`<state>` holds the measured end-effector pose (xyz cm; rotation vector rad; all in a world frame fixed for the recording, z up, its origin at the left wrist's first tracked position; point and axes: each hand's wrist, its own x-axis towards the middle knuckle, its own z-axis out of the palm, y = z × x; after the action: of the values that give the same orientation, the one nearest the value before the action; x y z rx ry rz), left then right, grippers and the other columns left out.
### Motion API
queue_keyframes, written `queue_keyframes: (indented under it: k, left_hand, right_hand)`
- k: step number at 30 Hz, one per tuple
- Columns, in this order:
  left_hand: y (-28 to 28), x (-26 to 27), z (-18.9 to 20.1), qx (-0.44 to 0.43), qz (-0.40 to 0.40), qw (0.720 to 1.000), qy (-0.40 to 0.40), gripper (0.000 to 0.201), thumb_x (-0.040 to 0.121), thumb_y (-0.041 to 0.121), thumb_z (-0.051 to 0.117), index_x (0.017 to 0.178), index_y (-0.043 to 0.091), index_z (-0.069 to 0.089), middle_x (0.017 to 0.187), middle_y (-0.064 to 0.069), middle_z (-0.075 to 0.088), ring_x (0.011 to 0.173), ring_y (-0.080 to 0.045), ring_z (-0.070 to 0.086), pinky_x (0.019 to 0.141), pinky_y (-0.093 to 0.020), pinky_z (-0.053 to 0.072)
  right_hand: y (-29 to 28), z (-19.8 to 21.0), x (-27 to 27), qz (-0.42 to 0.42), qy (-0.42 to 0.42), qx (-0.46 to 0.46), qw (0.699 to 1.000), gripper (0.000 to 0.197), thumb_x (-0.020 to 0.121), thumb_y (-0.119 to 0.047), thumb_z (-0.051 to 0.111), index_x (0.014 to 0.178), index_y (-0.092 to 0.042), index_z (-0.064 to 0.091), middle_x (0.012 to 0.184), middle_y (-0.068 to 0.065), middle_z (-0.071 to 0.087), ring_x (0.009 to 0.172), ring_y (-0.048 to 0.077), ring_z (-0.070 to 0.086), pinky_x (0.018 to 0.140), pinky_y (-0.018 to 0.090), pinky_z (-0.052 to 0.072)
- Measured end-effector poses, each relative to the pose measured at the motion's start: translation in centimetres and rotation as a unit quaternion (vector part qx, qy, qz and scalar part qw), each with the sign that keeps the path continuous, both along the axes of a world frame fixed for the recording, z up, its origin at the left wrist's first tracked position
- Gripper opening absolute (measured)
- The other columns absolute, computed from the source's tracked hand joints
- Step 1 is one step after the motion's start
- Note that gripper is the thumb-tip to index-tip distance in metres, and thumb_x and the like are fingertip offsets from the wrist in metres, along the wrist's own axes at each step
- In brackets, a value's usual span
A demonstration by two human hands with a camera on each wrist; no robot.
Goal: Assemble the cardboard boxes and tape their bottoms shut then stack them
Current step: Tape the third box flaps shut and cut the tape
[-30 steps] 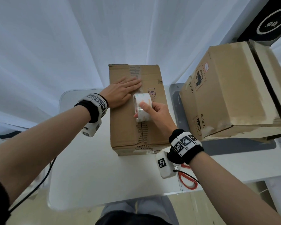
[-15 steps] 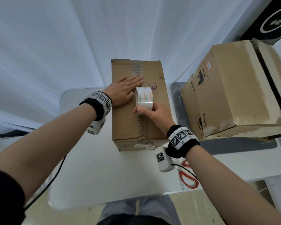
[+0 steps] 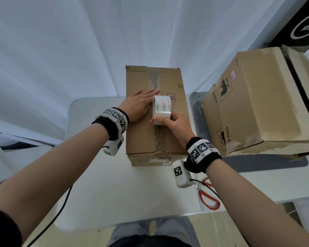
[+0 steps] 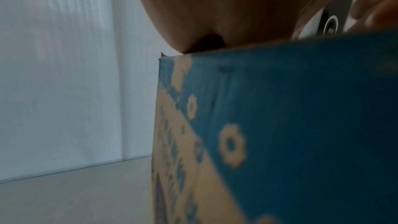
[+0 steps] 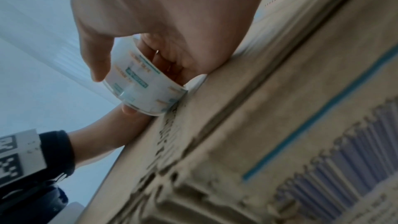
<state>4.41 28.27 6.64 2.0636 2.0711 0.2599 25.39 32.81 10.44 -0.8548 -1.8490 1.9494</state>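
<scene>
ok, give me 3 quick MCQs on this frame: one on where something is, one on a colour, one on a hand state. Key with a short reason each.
1. Where are the scissors?
A. on the box
B. on the table, near the right wrist
C. in the left hand

2. What colour are the scissor handles?
A. red
B. blue
C. black

3. What is the left hand doing?
A. gripping the tape roll
B. hanging idle off the table
C. lying flat on the box top

Key:
1 B, they lie on the table beside the right forearm.
2 A, the loops show red.
3 C, straight fingers rest on the box; the right hand holds the tape roll.
</scene>
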Motion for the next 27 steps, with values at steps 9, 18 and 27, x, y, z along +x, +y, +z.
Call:
queue_keyframes:
  k: [9,18,27]
  left_hand:
    - [-0.8,0.4,-0.8,0.104,0.01,0.991,-0.08,0.046,0.101,0.012,0.05,0.147,0.014,0.047,0.155,0.0,0.04,0.145,-0.013,0.033,0.121,-0.03,0.018]
    - [-0.8,1.4,-0.3,0.112,0.055,0.99,-0.06,0.042,0.101,0.021,0.052,0.143,0.014,0.053,0.149,0.002,0.05,0.14,-0.015,0.042,0.116,-0.032,0.026]
    - [-1.1,1.9,0.2,0.093,0.065,0.992,-0.052,0.042,0.101,0.02,0.052,0.143,0.015,0.053,0.149,0.003,0.05,0.141,-0.016,0.04,0.118,-0.031,0.025]
  right_hand:
    - [0.1,-0.7,-0.2,0.0,0.002,-0.001,1.0,0.033,0.079,-0.041,0.072,0.094,-0.012,0.078,0.098,0.004,0.078,0.102,0.019,0.07,0.093,0.034,0.056]
    - [0.6,-0.7,-0.4,0.0,-0.006,-0.011,1.0,0.035,0.081,-0.038,0.072,0.098,-0.008,0.078,0.099,0.004,0.077,0.103,0.017,0.07,0.097,0.038,0.054]
    - [0.3,-0.2,-0.3,-0.01,-0.016,-0.041,0.999,0.015,0.09,-0.024,0.072,0.098,-0.012,0.077,0.098,0.004,0.078,0.104,0.017,0.07,0.102,0.043,0.052]
